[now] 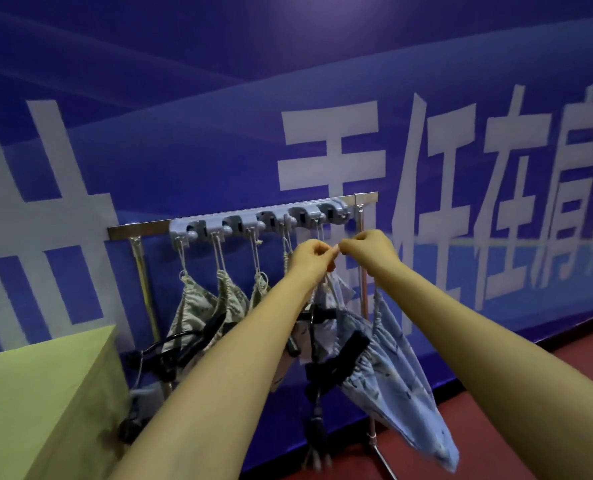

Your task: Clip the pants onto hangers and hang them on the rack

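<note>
A metal rack bar [139, 227] carries a grey plastic clip strip [253, 220] with several hooks. Three beige patterned pants [198, 306] hang from it by white cords. Light blue pants [392, 368] hang below my hands, with a black hanger [343, 351] clipped on the waistband. My left hand [310, 258] and my right hand [368, 245] are raised just under the strip's right end. Both pinch the white cord of the blue pants between fingertips that almost touch. The cord itself is mostly hidden by my fingers.
A table with a yellow-green cloth [38, 393] stands at lower left. A blue banner wall [219, 150] with large white characters runs behind the rack. The rack's right post [364, 299] goes down to the red floor [530, 445]. Black cables [160, 355] hang by the table.
</note>
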`<state>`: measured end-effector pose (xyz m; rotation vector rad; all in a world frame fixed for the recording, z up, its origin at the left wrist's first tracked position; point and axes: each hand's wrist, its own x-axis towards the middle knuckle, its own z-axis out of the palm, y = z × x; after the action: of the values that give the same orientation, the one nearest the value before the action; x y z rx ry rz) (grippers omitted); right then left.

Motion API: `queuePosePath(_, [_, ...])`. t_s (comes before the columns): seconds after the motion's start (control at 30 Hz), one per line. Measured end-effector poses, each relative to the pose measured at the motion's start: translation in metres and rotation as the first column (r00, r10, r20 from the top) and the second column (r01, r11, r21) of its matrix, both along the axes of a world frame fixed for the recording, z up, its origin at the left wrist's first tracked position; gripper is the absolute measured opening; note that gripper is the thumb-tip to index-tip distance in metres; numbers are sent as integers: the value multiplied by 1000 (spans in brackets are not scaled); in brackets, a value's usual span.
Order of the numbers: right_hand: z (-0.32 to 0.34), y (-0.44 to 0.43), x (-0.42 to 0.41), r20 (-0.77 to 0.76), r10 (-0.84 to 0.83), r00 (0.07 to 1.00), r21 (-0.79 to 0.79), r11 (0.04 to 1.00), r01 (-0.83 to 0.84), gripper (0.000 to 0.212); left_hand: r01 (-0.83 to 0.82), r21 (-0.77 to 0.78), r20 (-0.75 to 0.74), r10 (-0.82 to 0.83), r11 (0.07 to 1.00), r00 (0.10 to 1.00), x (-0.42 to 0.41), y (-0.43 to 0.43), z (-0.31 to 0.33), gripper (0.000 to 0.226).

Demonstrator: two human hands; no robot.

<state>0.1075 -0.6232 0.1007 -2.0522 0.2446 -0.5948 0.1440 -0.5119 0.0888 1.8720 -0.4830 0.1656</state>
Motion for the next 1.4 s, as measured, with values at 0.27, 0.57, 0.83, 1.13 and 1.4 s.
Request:
queuePosePath(0.27, [14,-62,85,5,138,990,10,990,-138,14,177,-43,-31,-178,983,984,80,-37,-21,23])
queuePosePath(0.57, [25,-87,162,98,240,966,97,964,-250,15,-88,-87,137,99,992,986,170,-74,1,20])
queuePosePath(0.83, [10,-91,204,243,117,963,136,979,-153,12,-375,-71,350,375,924,858,184,-98,-11,22])
queuePosePath(1.13, [-18,-100,218,88,132,987,566,809,-159,14,-300,-11,-82,298,954,951,209,-121,-25,25])
queuePosePath(1.4, [-45,-67,202,96,-19,995,55,998,14,8,-62,178,-85,78,982,993,174,-84,-41,15])
